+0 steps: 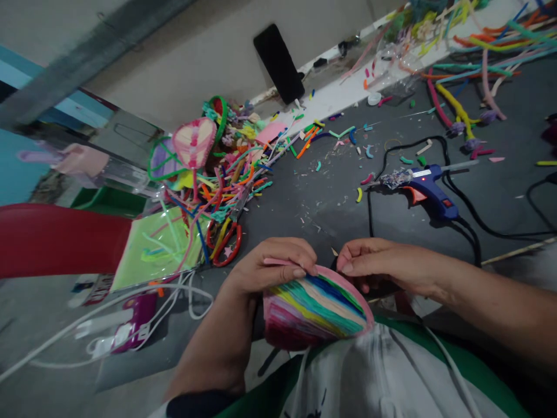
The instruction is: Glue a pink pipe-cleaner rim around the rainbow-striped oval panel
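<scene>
My left hand [278, 264] is closed on a rounded craft piece [313, 307] made of rows of fuzzy pipe cleaners in pink, yellow, teal, cream, blue and green. A pink pipe cleaner [346, 283] edges its rim, and its loose end sticks out past my left thumb. The piece rests close against my body. Just right of the rim, my right hand [369, 264] has its fingers curled and pinched together; whatever is between them is hidden. Beyond my right hand lies a blue glue gun [430, 188] with an orange trigger and a small red light.
Pipe cleaner scraps [235, 180] and finished heart-like pieces [195, 142] are heaped at the left, beside red-handled scissors [226, 244]. A black phone [278, 64] leans on the wall. A black cord [470, 203] loops around the glue gun. More pipe cleaners [500, 64] lie at upper right.
</scene>
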`<move>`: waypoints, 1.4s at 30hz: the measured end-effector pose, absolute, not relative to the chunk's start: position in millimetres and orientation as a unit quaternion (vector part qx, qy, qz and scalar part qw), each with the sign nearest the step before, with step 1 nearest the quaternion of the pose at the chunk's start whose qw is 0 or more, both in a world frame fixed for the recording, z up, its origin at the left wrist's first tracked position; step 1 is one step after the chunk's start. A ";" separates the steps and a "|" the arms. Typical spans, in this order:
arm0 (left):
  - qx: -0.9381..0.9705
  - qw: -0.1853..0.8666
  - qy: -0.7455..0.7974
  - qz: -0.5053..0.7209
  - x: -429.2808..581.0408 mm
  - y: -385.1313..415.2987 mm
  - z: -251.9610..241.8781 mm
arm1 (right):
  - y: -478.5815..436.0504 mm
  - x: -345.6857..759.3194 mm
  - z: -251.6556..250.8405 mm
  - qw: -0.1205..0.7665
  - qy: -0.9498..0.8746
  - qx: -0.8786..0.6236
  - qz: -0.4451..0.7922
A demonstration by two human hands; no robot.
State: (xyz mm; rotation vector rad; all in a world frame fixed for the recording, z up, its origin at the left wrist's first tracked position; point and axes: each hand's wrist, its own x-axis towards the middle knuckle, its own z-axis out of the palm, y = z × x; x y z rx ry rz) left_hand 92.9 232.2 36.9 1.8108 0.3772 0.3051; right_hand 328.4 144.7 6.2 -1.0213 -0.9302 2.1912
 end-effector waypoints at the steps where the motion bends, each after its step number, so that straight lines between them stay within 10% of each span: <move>1: 0.778 0.593 0.163 0.129 92.8 232.4 36.7 | 145.1 328.3 5.4 0.274 -0.347 -0.379 0.813; 42: 0.737 0.614 0.261 0.106 101.0 227.7 31.2 | 151.2 317.8 6.2 0.258 -0.381 -0.421 0.781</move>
